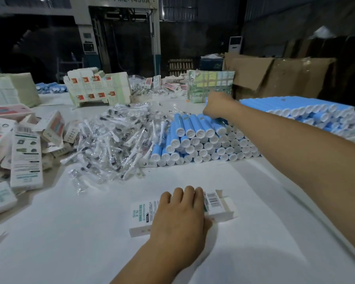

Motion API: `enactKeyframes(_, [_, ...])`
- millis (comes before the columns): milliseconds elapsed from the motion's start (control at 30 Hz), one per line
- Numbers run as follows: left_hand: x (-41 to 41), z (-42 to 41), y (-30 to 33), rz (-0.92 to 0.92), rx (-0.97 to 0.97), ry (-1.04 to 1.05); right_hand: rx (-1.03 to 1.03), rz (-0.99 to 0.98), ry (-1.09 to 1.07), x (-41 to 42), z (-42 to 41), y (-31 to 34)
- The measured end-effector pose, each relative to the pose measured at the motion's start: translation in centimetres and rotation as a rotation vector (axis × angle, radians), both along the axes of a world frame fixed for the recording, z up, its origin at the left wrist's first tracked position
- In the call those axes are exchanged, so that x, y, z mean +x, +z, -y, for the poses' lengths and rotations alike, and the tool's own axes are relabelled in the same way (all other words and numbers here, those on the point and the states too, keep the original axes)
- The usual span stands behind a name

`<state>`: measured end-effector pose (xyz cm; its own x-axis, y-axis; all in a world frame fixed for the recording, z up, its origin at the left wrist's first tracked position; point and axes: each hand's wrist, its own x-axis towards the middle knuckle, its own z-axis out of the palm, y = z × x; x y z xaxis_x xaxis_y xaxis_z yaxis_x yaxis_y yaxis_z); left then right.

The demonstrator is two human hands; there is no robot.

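A: Where is the left hand (178, 214)?

B: Low in the middle of the frame. It lies palm down across a white carton (217, 203) on the white table (70, 242). The four fingers are pressed together and bent over the carton's far long edge. The thumb is hidden, so I cannot tell where it sits.

A: And how does the carton lie?

B: Flat, with its long side running left to right. Its barcode end points right, and the flap there stands open.

A: The right hand (217, 105)?

B: Stretched out to the upper middle, at the far end of the stack of blue tubes (195, 140). Its fingers are curled into a fist around a blue tube (206, 101). Only a sliver of that tube shows, at the hand's left edge.

A: What lies around them?

B: The stack's white caps face the camera, right of centre. Touching it on the left is a heap of brush heads in clear wrappers (115, 136). Loose printed boxes (27, 154) lie along the left edge. A second bank of tubes (295, 109) runs off at the right, behind the forearm.
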<state>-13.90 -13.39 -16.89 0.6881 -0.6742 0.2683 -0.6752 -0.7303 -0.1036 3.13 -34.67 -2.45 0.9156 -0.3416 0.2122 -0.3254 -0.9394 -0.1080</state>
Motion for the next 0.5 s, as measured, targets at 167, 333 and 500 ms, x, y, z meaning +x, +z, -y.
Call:
enactKeyframes(167, [0.0,0.1,0.1,0.003,-0.006,0.031,0.600,0.413,0.119,-7.5,0.9,0.9])
enactKeyframes(333, [0.0,0.2,0.7,0.035,-0.111,0.083,1.150,0.759,0.138,-16.1,1.9,-4.6])
enactKeyframes(500, [-0.2,0.3,0.9,0.032,-0.127,0.160,1.384,0.833,0.003,-19.3,0.2,-11.4])
